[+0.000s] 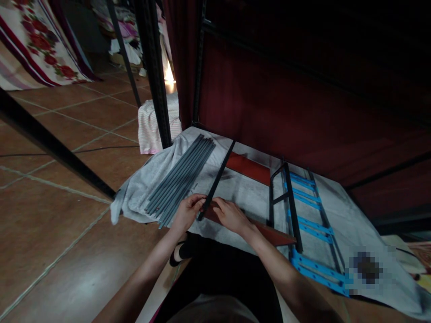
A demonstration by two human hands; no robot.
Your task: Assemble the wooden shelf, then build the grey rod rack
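Here, pale cloth (251, 193) underlies a black bar (221, 172) before a red curtain (286, 107).

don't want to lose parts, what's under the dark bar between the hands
Pale cloth shows on both sides of the dark bar, with a red panel near its far end. Whatever lies directly beneath the bar is covered.

Dim overall; upper right drops to near-black, curtain (303, 107) underexposed, folds barely readable. Blown-out light (169, 75) upper left of centre, glow bleeding around it. Soft glare patch on floor (84, 253), lower left. Sheet (251, 193) reads flat grey, weak soft shadows. Fine detail mushy: tubes (182, 178) separable, ends soft. Wide-angle stretch, post (57, 147) splays toward left edge. Pixelated block (367, 269) lower right, unreadable.
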